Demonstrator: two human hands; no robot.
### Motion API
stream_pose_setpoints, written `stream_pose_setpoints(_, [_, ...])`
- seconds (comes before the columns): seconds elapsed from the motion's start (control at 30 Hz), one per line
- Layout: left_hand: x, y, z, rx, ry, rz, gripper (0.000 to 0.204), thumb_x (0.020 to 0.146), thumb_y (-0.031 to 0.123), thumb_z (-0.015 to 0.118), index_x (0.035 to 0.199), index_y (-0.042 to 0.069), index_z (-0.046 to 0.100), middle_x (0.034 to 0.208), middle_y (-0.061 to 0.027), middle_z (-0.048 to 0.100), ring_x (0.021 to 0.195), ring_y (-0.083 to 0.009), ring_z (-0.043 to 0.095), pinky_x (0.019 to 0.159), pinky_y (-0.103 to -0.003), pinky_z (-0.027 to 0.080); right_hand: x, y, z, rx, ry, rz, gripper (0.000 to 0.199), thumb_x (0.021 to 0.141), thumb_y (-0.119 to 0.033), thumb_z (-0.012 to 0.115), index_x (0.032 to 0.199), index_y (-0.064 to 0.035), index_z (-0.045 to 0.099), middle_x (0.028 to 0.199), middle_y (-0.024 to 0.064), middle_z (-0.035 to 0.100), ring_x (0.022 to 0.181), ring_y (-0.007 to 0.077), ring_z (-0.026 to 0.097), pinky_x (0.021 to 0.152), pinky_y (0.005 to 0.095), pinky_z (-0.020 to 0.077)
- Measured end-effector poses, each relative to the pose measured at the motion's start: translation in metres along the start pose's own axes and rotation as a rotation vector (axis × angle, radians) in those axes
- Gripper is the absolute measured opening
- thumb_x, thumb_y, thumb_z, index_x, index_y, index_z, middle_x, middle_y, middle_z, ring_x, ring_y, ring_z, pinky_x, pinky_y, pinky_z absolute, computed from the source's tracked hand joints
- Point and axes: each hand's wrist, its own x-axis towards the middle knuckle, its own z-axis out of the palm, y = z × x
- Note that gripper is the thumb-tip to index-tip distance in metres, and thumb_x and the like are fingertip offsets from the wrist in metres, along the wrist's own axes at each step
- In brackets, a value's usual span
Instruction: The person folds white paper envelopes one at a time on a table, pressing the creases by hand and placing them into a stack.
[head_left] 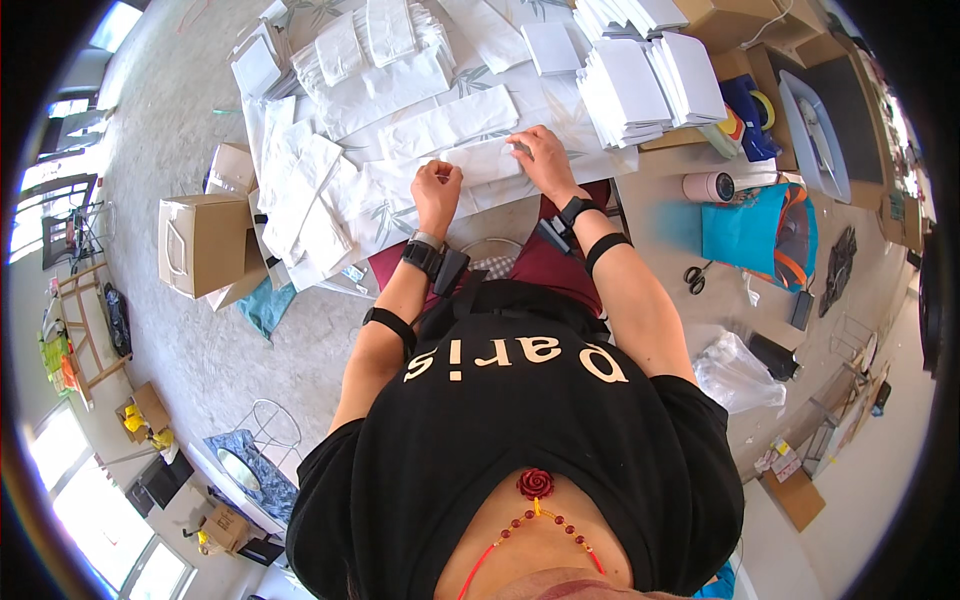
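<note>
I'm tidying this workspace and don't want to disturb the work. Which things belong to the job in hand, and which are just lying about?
In use:
left hand
right hand
white paper piece
folded white stacks

Lying about:
scissors
tape roll
cardboard box
teal bag

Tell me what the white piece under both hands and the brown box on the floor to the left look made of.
White piece: thin matte paper, apparently a flat folded bag; it lies flat with sharp creases under the left hand and right hand. Brown box: plain matte cardboard, judging by its tan colour and stiff folded flaps.
</note>
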Motion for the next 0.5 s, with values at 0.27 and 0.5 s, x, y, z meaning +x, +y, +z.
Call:
stream_pose_setpoints(0.27, [-0.0003, 0.0015, -0.0022, 0.018, 0.005, 0.013, 0.018, 0.083, 0.016, 0.074, 0.085, -0.002, 0.071, 0.084, -0.0165, 0.071, 0.073, -0.0257, 0.07, 0.071, -0.037, 0.056, -0.0021, 0.0059, -0.0012, -0.007, -0.056, -0.029, 0.029, 0.086, -0.014, 0.078, 0.115, -0.0153, 0.075, 0.109, 0.0099, 0.064, 0.104, 0.0309, 0.062, 0.094, 0.0427, 0.0503])
stream_pose_setpoints(0.5, [-0.0009, 0.0037, -0.0029, 0.031, -0.006, 0.036, 0.012, 0.082, 0.01, 0.071, 0.086, -0.001, 0.068, 0.089, -0.0165, 0.067, 0.079, -0.0292, 0.066, 0.074, -0.041, 0.053, -0.0031, 0.0067, -0.0096, -0.001, -0.116, -0.048, 0.038, 0.085, -0.015, 0.079, 0.122, -0.0174, 0.074, 0.113, 0.0108, 0.061, 0.106, 0.0309, 0.061, 0.097, 0.0418, 0.0501])
